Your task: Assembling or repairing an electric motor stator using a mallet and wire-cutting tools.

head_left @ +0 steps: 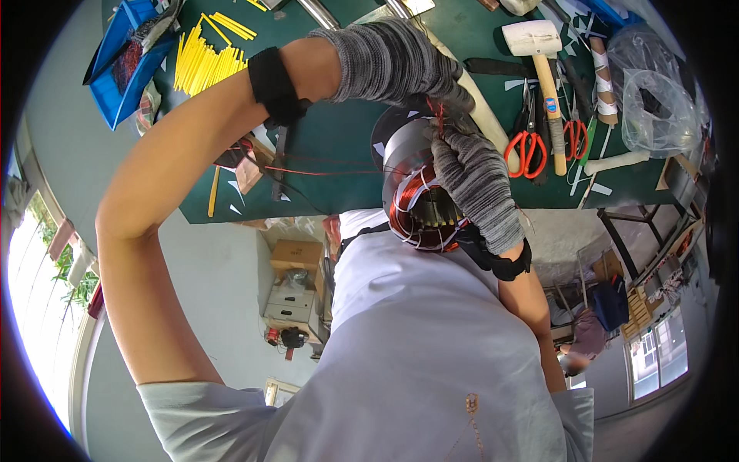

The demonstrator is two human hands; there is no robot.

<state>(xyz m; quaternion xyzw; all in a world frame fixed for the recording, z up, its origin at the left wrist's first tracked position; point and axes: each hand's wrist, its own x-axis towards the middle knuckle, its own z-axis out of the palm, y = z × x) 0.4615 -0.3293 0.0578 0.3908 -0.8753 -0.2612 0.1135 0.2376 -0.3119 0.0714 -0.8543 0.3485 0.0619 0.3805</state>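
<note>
A motor stator [406,148], a silvery cylinder with red copper windings [410,202] and white lacing at its near end, rests at the table's front edge against my shirt. Both hands wear grey striped knit gloves. My left hand [412,65] reaches over the stator's far side, its fingers closed on thin copper wires [439,112]. From the right, my right hand [476,177] meets it, fingers bent and pinching the same wires beside the stator. The fingertips partly hide each other. Thin red leads [327,172] run from the stator to the left.
On the green table [331,138] lie yellow sticks [204,65] and a blue bin [127,61] at left. To the right are a white-headed mallet [539,58], red-handled scissors [527,150], a smaller pair [575,138] and a clear plastic bag [658,112]. A pale rod [485,115] passes behind my hands.
</note>
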